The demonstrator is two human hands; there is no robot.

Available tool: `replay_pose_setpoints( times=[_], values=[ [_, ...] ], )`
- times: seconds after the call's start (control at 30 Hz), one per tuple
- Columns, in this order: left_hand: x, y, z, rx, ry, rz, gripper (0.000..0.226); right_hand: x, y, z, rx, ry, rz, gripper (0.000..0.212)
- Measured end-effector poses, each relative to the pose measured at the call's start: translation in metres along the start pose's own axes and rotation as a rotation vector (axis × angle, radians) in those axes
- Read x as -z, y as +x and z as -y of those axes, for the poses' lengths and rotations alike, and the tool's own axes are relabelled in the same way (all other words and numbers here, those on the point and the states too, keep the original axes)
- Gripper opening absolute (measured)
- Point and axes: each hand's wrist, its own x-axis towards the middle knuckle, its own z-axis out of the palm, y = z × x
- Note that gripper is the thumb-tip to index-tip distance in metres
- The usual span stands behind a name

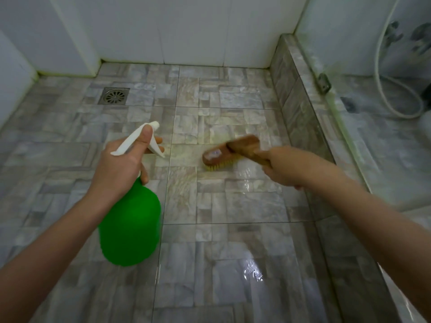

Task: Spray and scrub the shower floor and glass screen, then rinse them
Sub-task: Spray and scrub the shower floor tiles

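Views: one. Head camera, wide-angle: you look forward and steeply down on the tiled floor, near, with your left hand and right hand at mid-frame. Upper left, the drain; along the top, white wall. Right edge hazy, possibly seen through the glass screen.

Open floor; raised curb rightward.

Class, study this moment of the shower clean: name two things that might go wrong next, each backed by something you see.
1. The floor gleams wet near the scrub brush, so slipping seems possible.
2. The left hand grips the spray bottle and the right hand holds the brush, leaving no free hand to break a fall.
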Motion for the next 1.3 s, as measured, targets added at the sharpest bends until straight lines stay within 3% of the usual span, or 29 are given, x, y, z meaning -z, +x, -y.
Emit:
replay_pose_setpoints(
  times=[0.1, 0.2, 0.37, 0.43, 0.5, 0.57, 0.67, 0.77, 0.87, 0.93, 1.07, 1.13, 1.2, 1.3],
  values=[
    [0.007, -0.005, 0.003, -0.023, 0.009, -0.025, 0.029, 0.007, 0.005, 0.002, 0.003, 0.059, 0.025, 0.055],
    [0.018, -0.011, 0.007, -0.010, 0.014, -0.054, 0.028, 0.007, -0.010, 0.025, 0.049, -0.039, 0.082, 0.057],
    [0.036, -0.019, 0.013, -0.011, -0.005, -0.125, 0.030, -0.003, 0.026, 0.053, 0.097, 0.017, -0.110, 0.065],
    [0.043, -0.022, 0.016, -0.010, -0.011, -0.149, 0.032, 0.008, 0.022, 0.054, 0.077, -0.013, -0.036, 0.057],
    [0.048, -0.025, 0.019, 0.007, 0.000, -0.150, 0.031, 0.011, 0.003, 0.059, 0.040, -0.123, 0.082, 0.032],
    [0.057, -0.029, 0.022, 0.025, -0.004, -0.177, 0.030, 0.006, -0.003, 0.074, 0.059, -0.172, 0.108, 0.044],
    [0.067, -0.031, 0.025, 0.051, 0.003, -0.208, 0.034, -0.002, 0.027, 0.097, 0.196, -0.131, -0.049, 0.077],
    [0.074, -0.032, 0.027, 0.070, 0.000, -0.237, 0.031, 0.014, 0.044, 0.105, 0.191, -0.019, -0.074, 0.067],
    [0.081, -0.034, 0.032, 0.100, 0.027, -0.248, 0.034, 0.022, 0.022, 0.121, 0.179, -0.157, 0.040, 0.054],
    [0.090, -0.036, 0.037, 0.111, 0.014, -0.273, 0.035, 0.010, 0.012, 0.142, 0.190, -0.199, 0.049, 0.057],
    [0.103, -0.039, 0.051, 0.088, -0.014, -0.297, 0.039, -0.010, 0.053, 0.163, 0.259, -0.081, -0.099, 0.070],
    [0.109, -0.041, 0.059, 0.075, -0.021, -0.335, 0.034, 0.003, 0.052, 0.167, 0.282, -0.102, -0.065, 0.077],
    [0.114, -0.042, 0.063, 0.069, -0.012, -0.344, 0.032, 0.008, 0.027, 0.170, 0.270, -0.166, 0.019, 0.068],
    [0.124, -0.047, 0.067, 0.067, -0.031, -0.371, 0.032, -0.014, 0.011, 0.188, 0.274, -0.136, -0.023, 0.070]
  ],
)
